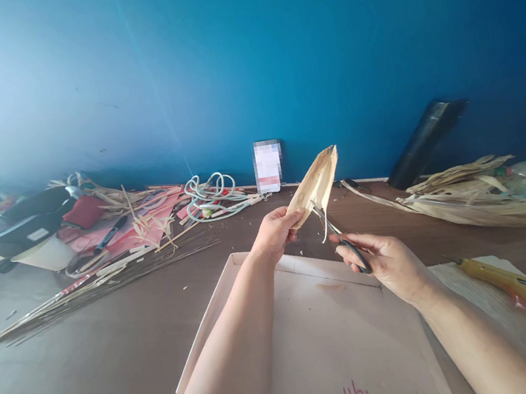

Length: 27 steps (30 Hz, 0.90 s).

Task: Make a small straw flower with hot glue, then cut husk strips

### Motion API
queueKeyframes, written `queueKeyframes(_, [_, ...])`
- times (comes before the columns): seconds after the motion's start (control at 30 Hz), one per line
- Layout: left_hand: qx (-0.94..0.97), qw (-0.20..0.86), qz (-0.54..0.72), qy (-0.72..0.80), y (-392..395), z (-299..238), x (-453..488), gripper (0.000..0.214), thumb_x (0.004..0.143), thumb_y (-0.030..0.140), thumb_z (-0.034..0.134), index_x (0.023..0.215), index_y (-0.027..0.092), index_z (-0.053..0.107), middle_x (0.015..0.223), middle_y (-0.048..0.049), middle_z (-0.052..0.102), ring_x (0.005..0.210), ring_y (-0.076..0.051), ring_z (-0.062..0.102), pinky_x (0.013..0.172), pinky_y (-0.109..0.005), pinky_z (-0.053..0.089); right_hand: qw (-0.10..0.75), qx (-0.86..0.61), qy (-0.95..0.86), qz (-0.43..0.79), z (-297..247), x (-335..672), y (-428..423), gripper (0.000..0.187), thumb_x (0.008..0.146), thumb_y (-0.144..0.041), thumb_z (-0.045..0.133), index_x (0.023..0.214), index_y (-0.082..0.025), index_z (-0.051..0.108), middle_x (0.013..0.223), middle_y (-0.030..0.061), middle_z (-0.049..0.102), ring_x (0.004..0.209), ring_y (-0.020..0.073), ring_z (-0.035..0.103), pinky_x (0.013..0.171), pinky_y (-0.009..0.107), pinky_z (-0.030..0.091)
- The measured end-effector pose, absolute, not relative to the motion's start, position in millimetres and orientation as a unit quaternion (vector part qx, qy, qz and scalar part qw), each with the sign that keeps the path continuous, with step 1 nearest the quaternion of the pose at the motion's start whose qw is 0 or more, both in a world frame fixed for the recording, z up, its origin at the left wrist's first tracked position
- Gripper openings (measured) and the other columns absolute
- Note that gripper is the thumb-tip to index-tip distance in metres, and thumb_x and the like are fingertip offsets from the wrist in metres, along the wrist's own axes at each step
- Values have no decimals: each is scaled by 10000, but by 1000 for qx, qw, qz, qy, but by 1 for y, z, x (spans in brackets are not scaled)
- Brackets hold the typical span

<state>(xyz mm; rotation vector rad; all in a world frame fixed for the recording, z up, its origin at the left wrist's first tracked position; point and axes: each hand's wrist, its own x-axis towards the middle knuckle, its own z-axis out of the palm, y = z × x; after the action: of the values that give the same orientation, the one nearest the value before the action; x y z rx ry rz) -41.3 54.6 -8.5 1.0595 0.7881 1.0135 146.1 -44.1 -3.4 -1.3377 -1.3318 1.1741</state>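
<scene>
Left hand (274,232) — fingers closed on a dried husk (311,182) raised above the desk (145,335). Right hand (391,263): fingers curled around the handles of the scissors (364,261), blades at the husk. Twisting blades could split brittle fibres — offcuts might drop into the shallow cardboard box (335,335) below.

Arms (231,342) extended — left fingers (290,218) pinched, right fingers (360,239) curled.

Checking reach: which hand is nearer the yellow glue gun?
Right: the right hand, with scissors, is left of the glue gun; the left hand, holding dried husk, is farther left.
</scene>
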Motion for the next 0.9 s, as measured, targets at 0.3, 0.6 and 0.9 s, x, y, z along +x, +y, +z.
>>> queueKeyframes(0.3, [485, 666, 449, 346, 54, -9, -40, 345, 649, 405, 742, 653, 151, 509, 581, 41, 443, 456, -30, 356, 428, -179, 263, 451, -548, -535, 458, 0, 143, -45, 447, 725, -442, 712, 1079, -170, 716, 698, 19, 586, 631, 137, 473, 621, 287, 423])
queueKeyframes(0.6, [508, 659, 421, 360, 52, -11, -34, 321, 640, 412, 740, 700, 149, 565, 616, 26, 493, 487, -42, 388, 433, -182, 265, 439, -582, -540, 420, 5, 142, -45, 379, 721, -416, 713, 1035, -204, 733, 673, 0, 597, 604, 130, 496, 617, 268, 414])
queueKeyframes(0.9, [501, 672, 417, 351, 52, -7, -38, 323, 639, 404, 745, 678, 149, 550, 596, 32, 468, 478, -38, 372, 423, -183, 252, 435, -581, -538, 428, 6, 142, -45, 395, 730, -416, 696, 1051, -188, 727, 655, 6, 567, 607, 136, 479, 604, 274, 422])
